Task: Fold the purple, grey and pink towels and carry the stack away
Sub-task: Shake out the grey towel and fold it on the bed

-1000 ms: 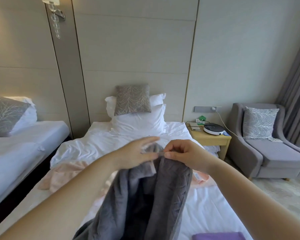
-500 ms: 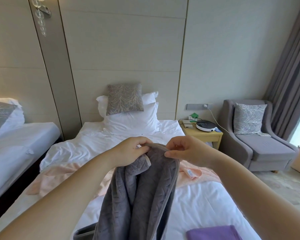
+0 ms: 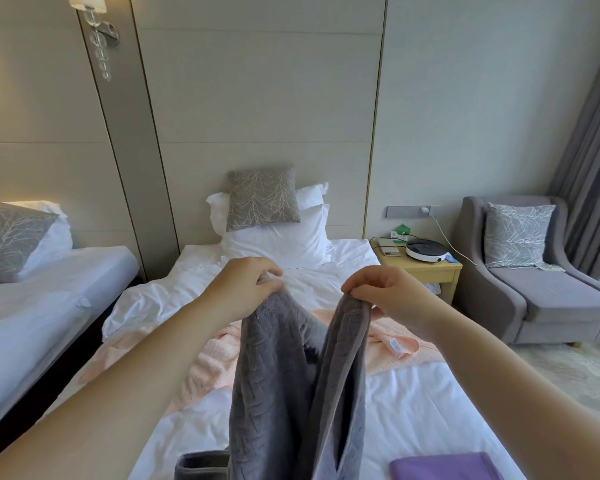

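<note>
A white-sheeted bed stands against a panelled wall, with a pale wooden bedside table and a grey upholstered armchair to its right. A crumpled pink towel lies across the bed, and a folded purple towel lies at its near right. The plush grey towel hangs above the bed, its top edge pinched by the left hand and the right hand, which are apart.

My bare forearms come in from the lower corners of the frame and converge toward its centre. My left hand, left of centre, curls its fingers down over a pinched edge of the grey towel. My right hand, right of centre, pinches another edge between thumb and fingers. The hands sit level, apart.
</note>
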### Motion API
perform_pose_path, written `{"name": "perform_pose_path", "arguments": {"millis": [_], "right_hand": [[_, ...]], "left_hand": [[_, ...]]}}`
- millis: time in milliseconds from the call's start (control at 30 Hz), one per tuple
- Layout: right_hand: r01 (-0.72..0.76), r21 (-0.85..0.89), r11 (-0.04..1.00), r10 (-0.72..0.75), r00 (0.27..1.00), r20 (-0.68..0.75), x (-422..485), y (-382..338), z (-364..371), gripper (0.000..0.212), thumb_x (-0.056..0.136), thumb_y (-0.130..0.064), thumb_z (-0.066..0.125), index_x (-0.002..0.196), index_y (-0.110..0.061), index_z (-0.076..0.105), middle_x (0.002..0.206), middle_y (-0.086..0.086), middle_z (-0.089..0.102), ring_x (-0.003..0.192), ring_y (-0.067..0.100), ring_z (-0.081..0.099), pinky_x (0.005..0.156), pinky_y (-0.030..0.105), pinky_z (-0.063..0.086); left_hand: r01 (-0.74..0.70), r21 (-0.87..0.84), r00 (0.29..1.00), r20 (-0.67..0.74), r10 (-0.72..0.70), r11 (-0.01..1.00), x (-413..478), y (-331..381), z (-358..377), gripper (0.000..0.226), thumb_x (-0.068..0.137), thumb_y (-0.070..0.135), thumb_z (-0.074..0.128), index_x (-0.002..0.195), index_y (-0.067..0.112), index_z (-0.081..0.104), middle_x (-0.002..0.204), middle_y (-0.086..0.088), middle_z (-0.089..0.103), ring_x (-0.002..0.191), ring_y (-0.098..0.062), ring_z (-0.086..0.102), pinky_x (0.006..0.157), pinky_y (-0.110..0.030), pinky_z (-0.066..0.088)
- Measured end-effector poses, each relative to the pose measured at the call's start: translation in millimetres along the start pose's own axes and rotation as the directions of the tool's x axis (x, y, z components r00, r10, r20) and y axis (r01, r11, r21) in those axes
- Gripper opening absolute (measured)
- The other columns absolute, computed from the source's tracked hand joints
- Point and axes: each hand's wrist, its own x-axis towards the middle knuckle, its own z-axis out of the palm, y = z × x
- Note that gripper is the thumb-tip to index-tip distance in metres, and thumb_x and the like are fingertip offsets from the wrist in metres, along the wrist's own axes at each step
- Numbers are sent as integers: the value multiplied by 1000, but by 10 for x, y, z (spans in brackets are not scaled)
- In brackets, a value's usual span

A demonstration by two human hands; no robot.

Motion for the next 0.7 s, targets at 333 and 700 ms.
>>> {"name": "perform_pose_path", "arguments": {"millis": [333,700], "right_hand": [[132,-129,983,-102,971,215,-37,-205,250,12,88,-6,62,96,-10,69,71,0,70,67,8,69,65,16,54],[299,-129,946,-303,953,-16,68,-127,433,6,80,-29,73,77,-28,68,81,-8,56,66,0,48,64,10,38]], "left_hand": [[49,-271,987,161,-5,961,-228,354,89,19,88,18,54,78,23,70,91,9,69,84,-9,62,78,-26,47],[-212,31,975,-56,214,977,-322,345,77,29,83,27,69,63,12,56,62,7,45,59,-6,46,55,-20,32]]}}
